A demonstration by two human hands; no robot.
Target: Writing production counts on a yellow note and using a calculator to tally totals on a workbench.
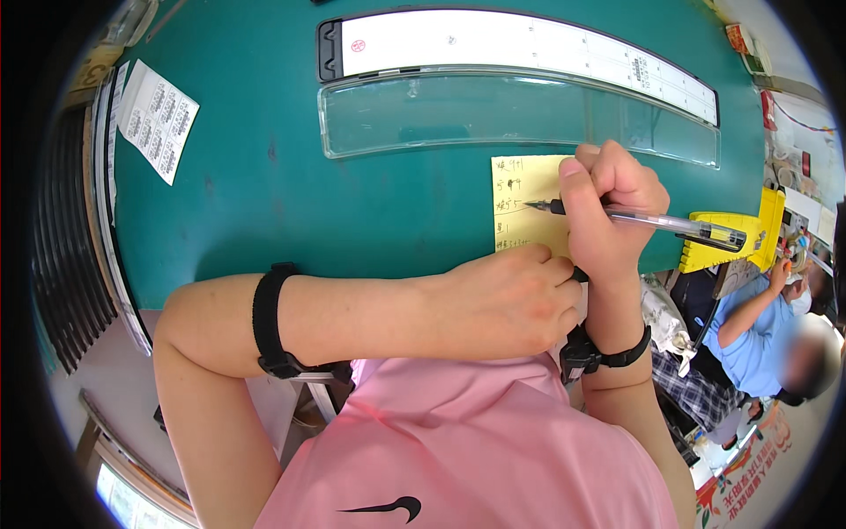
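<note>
A smooth, slim pen point(696, 229) of clear plastic is gripped by the right hand point(617, 207), fingers closed around it, above a yellow paper sheet point(548, 175) laid on the green counter point(397, 207); its tip is pointed left, its long axis slanted slightly down rightward; the left hand point(536, 295) is curled loosely at the paper's lower part, its contents hidden; dark handwritten lines are borne by the paper.

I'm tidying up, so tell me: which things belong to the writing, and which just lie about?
In use: pen, in the right hand; yellow note, under its tip.
Seemingly lying about: printed sheet; clear tray; long case; yellow object.
</note>
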